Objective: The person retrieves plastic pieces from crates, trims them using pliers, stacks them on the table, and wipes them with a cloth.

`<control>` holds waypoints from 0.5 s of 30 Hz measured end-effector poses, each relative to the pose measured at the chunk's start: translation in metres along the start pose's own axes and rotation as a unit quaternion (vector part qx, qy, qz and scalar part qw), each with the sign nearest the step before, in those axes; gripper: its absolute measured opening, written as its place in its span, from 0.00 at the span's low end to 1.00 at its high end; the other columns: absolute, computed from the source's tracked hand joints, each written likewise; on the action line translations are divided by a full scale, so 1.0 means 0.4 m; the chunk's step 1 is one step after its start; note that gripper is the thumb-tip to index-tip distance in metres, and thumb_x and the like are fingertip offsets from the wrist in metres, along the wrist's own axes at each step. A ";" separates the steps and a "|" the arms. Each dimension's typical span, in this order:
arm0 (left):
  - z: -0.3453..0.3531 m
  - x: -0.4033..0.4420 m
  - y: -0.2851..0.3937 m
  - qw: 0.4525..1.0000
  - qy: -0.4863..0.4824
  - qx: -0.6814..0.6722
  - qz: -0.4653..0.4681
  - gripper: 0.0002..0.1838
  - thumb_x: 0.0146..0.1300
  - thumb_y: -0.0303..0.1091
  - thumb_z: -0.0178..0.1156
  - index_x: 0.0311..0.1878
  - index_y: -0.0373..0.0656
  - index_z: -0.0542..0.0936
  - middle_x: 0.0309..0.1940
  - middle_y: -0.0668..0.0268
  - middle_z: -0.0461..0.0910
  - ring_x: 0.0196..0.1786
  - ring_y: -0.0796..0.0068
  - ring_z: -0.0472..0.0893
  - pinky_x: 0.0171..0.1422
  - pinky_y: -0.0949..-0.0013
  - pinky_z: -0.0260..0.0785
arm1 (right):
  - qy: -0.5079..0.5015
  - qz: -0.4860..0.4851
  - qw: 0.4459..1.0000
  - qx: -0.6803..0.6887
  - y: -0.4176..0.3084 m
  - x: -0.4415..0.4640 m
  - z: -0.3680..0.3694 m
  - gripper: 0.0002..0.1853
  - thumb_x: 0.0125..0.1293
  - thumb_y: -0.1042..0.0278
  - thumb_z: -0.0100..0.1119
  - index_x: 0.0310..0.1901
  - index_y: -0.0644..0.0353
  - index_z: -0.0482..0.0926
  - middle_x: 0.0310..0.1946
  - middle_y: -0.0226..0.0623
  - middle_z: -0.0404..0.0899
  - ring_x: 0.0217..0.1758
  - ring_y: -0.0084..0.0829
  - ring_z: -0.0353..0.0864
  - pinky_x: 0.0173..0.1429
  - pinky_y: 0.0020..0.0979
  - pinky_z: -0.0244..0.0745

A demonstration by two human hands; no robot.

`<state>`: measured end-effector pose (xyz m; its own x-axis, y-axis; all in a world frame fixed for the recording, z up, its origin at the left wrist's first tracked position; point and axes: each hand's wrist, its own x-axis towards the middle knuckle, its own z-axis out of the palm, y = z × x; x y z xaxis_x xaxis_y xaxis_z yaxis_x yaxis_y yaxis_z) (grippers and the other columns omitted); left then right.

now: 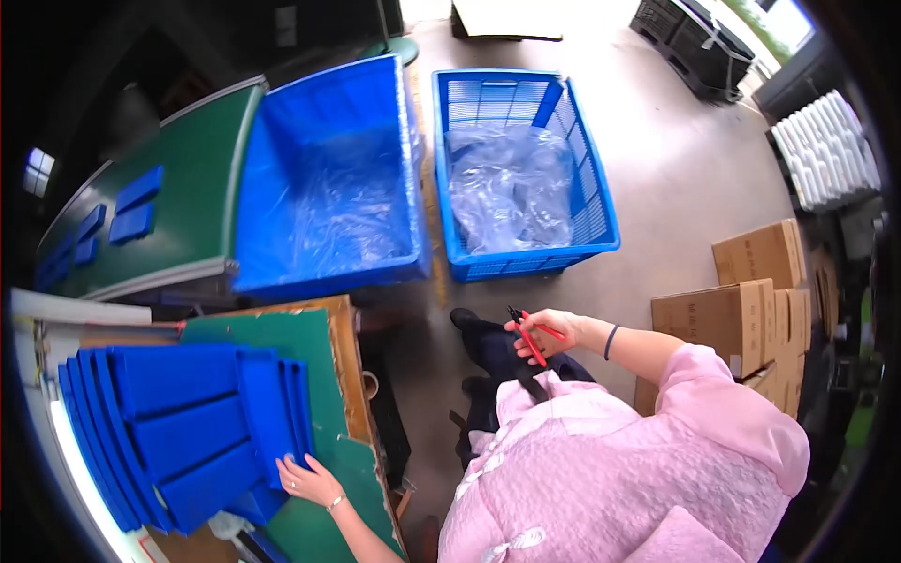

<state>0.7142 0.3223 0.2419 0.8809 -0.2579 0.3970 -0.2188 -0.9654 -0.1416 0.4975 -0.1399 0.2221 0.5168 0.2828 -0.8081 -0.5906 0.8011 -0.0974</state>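
My right hand (pixel 546 336) is closed around red-handled cutting pliers (pixel 533 347), held in front of my body with the dark tips pointing away. My left hand (pixel 312 481) rests with fingers spread against the near edge of several stacked blue plastic parts (pixel 202 413). These flat parts stand leaning together in a row on a green-topped workbench (pixel 361 469). Nothing shows gripped in the left hand.
A green conveyor belt (pixel 188 211) carries small blue pieces (pixel 138 190). Beside it stand a solid blue bin (pixel 404 216) and a blue slatted crate (pixel 601 211), both with clear plastic film inside. Cardboard boxes (pixel 709 314) are stacked at right.
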 end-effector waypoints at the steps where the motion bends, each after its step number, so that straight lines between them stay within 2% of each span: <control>1: -0.009 0.003 0.044 1.000 0.011 -0.015 0.025 0.20 0.60 0.41 0.49 0.50 0.37 0.68 0.55 0.55 0.64 0.55 0.56 0.64 0.59 0.55 0.53 | 0.022 -0.032 0.999 -0.016 0.002 0.017 -0.071 0.14 0.56 0.65 0.53 0.44 0.54 0.70 0.34 0.36 0.70 0.35 0.30 0.72 0.40 0.34 0.69; 2: -0.017 -0.003 0.078 0.998 0.019 -0.024 0.050 0.20 0.60 0.41 0.49 0.50 0.37 0.68 0.56 0.55 0.63 0.56 0.55 0.63 0.60 0.55 0.52 | 0.041 -0.057 0.997 -0.032 0.008 0.048 -0.139 0.12 0.55 0.66 0.53 0.42 0.57 0.71 0.30 0.34 0.70 0.30 0.28 0.72 0.33 0.31 0.70; 4: -0.038 0.010 0.179 0.993 0.013 -0.074 0.094 0.20 0.60 0.40 0.49 0.51 0.37 0.67 0.57 0.55 0.61 0.57 0.54 0.61 0.61 0.54 0.50 | 0.140 -0.081 0.987 -0.005 -0.024 0.067 -0.214 0.08 0.55 0.68 0.53 0.36 0.60 0.72 0.23 0.32 0.69 0.21 0.25 0.69 0.23 0.26 0.65; 6: -0.064 0.018 0.288 0.989 -0.004 -0.109 0.104 0.18 0.59 0.37 0.50 0.50 0.38 0.68 0.57 0.55 0.61 0.57 0.54 0.60 0.61 0.52 0.48 | 0.187 -0.093 0.978 -0.004 -0.071 0.082 -0.291 0.06 0.53 0.69 0.54 0.32 0.59 0.72 0.22 0.30 0.70 0.21 0.24 0.69 0.23 0.26 0.65; 10: -0.071 0.015 0.504 0.977 -0.065 -0.156 0.128 0.17 0.57 0.37 0.51 0.47 0.37 0.69 0.55 0.54 0.63 0.57 0.54 0.61 0.61 0.52 0.49 | 0.212 -0.110 0.971 0.002 -0.181 0.065 -0.362 0.07 0.51 0.66 0.57 0.31 0.56 0.73 0.20 0.29 0.71 0.22 0.24 0.71 0.24 0.29 0.66; 15: -0.024 -0.051 0.857 0.937 -0.174 -0.286 0.097 0.11 0.51 0.30 0.56 0.39 0.38 0.73 0.51 0.53 0.65 0.53 0.53 0.64 0.56 0.54 0.54 | 0.252 -0.114 0.950 -0.148 -0.327 0.093 -0.545 0.10 0.49 0.66 0.57 0.34 0.56 0.73 0.23 0.31 0.73 0.21 0.23 0.72 0.21 0.28 0.62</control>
<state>0.6173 -0.0040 0.1941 0.8635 -0.4980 0.0796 -0.4898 -0.7903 0.3681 0.4590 -0.3490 0.0780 0.3349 -0.2281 -0.9142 -0.6851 0.6071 -0.4025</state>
